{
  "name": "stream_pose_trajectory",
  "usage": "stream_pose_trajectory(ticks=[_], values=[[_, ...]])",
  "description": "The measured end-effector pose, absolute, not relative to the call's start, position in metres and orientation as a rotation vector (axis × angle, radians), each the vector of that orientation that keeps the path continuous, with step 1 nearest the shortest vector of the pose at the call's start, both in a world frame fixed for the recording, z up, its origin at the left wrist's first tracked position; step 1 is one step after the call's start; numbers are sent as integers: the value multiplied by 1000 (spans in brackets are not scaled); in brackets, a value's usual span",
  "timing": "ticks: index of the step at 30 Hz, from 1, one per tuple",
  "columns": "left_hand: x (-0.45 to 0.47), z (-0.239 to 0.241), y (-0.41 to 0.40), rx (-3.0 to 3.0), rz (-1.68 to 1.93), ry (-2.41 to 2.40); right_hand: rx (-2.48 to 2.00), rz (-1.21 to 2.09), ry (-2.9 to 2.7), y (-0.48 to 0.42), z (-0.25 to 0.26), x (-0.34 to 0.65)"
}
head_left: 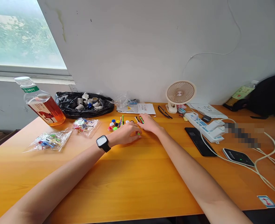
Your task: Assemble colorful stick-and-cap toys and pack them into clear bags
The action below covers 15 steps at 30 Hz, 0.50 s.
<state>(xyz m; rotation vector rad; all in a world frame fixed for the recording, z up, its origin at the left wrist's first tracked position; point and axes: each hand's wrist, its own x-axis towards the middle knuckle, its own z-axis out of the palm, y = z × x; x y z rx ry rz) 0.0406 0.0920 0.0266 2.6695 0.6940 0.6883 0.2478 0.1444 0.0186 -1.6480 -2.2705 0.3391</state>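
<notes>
My left hand [127, 134], with a dark watch on the wrist, is low over the table, its fingers curled and the tips closed on a small green piece [139, 133] that is mostly hidden. Just beyond it, my right hand [149, 123] has its fingers bent round a thin green stick [141, 119]. A black stick [136, 119] lies beside those fingertips. Behind my left hand stand several thin coloured sticks [121, 120], close together. Round caps in several colours, among them a red cap [110, 128] and a blue cap [113, 121], are grouped to their left.
Two clear bags of small parts [50, 140] [84, 126], a tea bottle [42, 105] and a black bag of grey pieces [62, 105] stand left. A fan [180, 93] and glasses [164, 112] sit behind. Right are a power strip [205, 127], phone [198, 141] and cables.
</notes>
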Motion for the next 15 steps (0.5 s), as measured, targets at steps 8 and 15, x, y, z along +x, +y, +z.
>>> stream_pose_trajectory(ticks=[8,15], values=[[32,34,97,2770,558,821,-1652,422,-2290,139,24,239],[17,39,107,2795,618,893,-1678,531,-2303,135,34,234]])
